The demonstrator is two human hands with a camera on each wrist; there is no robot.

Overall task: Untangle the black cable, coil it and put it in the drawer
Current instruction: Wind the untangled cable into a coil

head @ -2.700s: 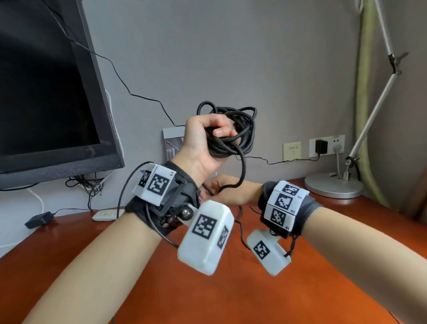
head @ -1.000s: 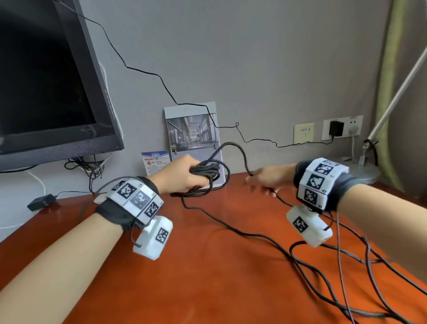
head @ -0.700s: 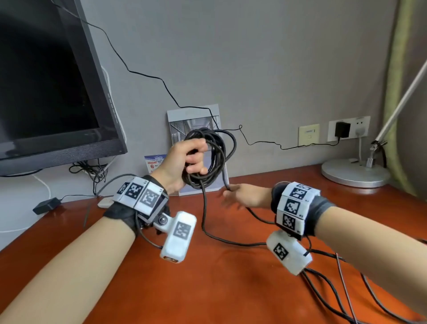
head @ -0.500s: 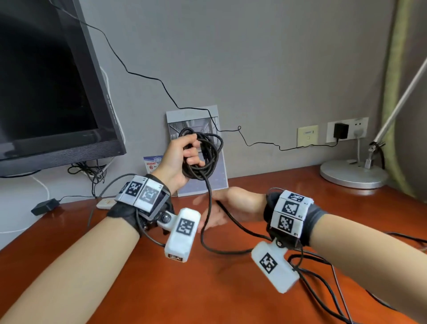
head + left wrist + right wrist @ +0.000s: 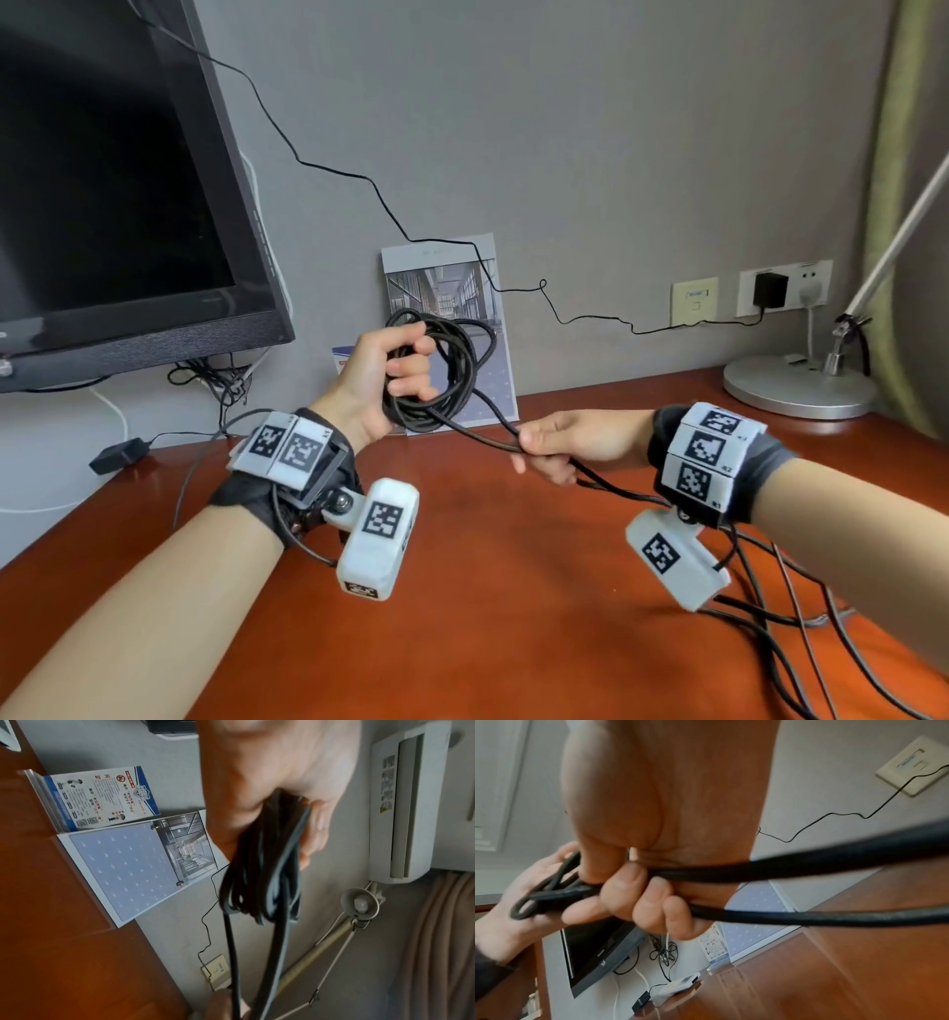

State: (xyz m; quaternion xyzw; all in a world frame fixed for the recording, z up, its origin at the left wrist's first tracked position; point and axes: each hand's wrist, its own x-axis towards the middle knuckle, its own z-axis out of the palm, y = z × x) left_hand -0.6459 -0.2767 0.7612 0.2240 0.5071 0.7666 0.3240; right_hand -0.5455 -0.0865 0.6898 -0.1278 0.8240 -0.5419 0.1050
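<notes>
My left hand point(image 5: 390, 375) is raised above the desk and grips a bundle of several loops of the black cable point(image 5: 452, 370); the left wrist view shows the loops point(image 5: 267, 878) hanging from its curled fingers point(image 5: 313, 825). Two strands run from the bundle down to my right hand point(image 5: 554, 447), which is closed round them just above the desk. The right wrist view shows its fingers point(image 5: 639, 894) curled over both strands of the cable point(image 5: 808, 866). Loose cable point(image 5: 801, 637) trails over the desk at the lower right. No drawer is in view.
A black monitor point(image 5: 118, 195) stands at the left on the red-brown desk point(image 5: 513, 616). A calendar point(image 5: 452, 288) and a small card point(image 5: 102, 797) lean on the wall behind the hands. A desk lamp base point(image 5: 796, 385) sits at the back right, by wall sockets point(image 5: 780, 293).
My left hand has stayed raised with the coil. My right hand has moved right and closed round the strands, pulling them out taut from the bundle.
</notes>
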